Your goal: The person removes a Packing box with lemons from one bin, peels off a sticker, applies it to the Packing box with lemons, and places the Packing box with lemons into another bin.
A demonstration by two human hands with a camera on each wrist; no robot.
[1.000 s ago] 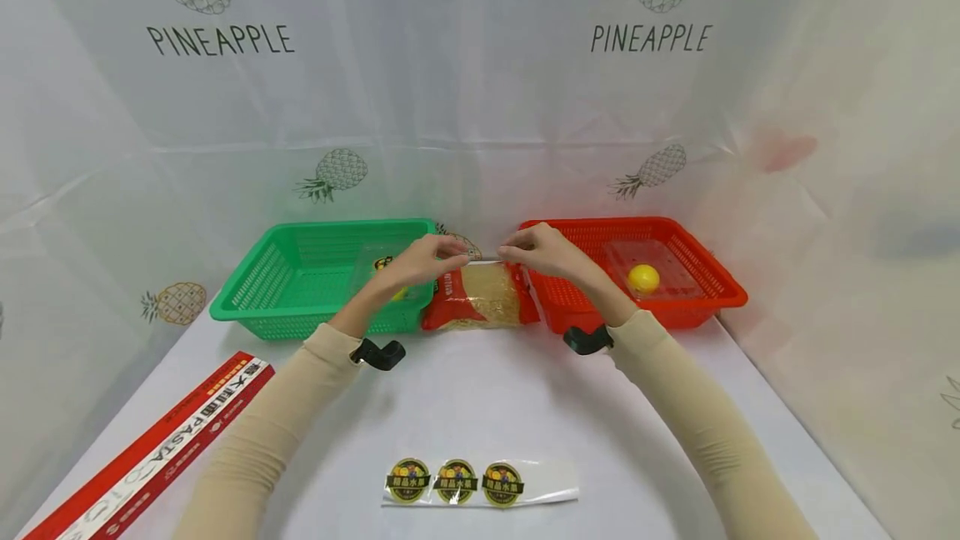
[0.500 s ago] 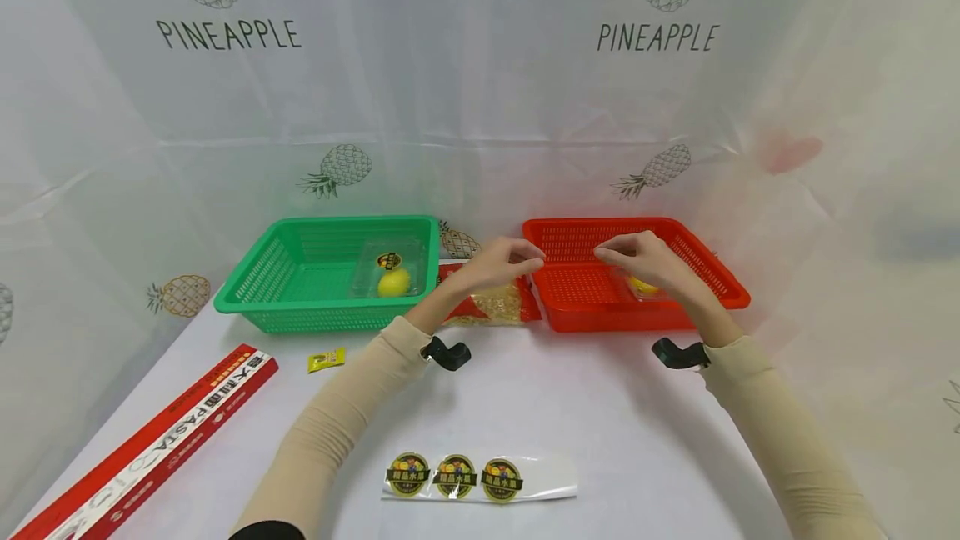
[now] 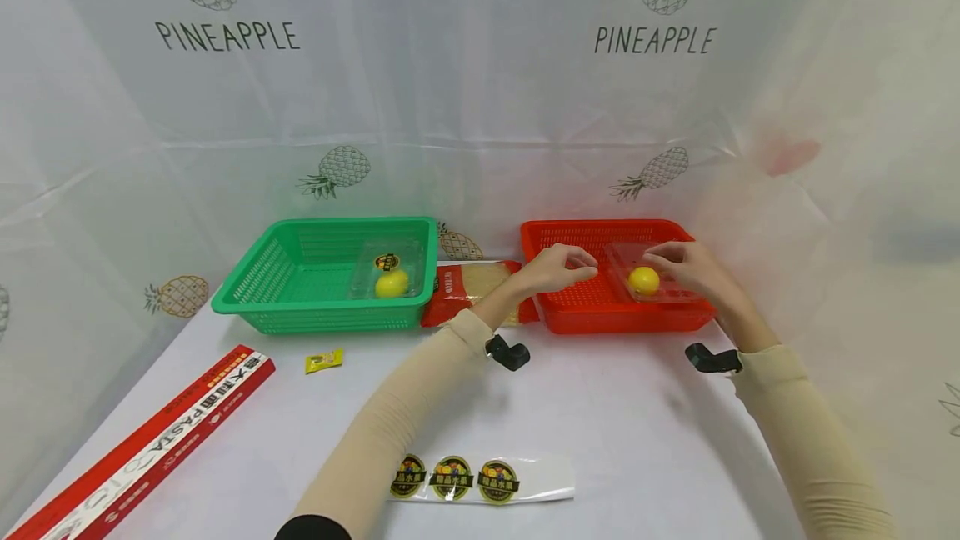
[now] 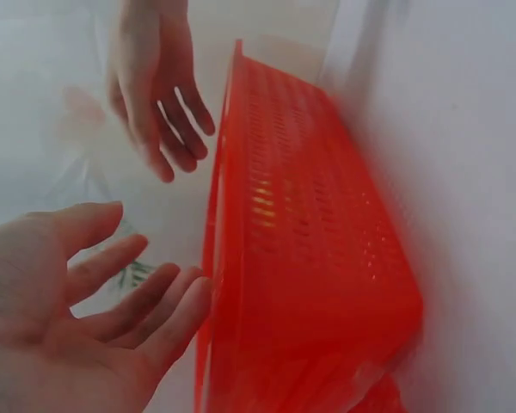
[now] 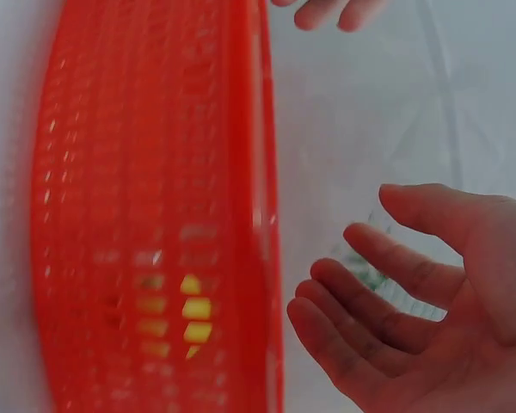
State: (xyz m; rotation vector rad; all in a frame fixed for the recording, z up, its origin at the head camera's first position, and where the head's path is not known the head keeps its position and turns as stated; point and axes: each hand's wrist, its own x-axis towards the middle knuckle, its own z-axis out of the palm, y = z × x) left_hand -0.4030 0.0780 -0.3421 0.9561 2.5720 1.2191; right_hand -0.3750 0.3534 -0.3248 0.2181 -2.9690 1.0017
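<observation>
Fingers slightly bent and gripping nothing, the left hand (image 3: pixel 553 268) hangs at the left part of the red basket (image 3: pixel 622 322) and the right hand (image 3: pixel 687 264) at its right part — whether either touches it, I cannot tell. In the basket, on the right, a yellow ball (image 3: pixel 643 280) sits in or on a clear box (image 3: pixel 621 261), near the right hand. A red bag (image 3: pixel 453 294) lies between this basket and the green basket (image 3: pixel 322 322) at far left; nearer, at left, are a yellow packet (image 3: pixel 324 361) and a long pasta box (image 3: pixel 155 447)
</observation>
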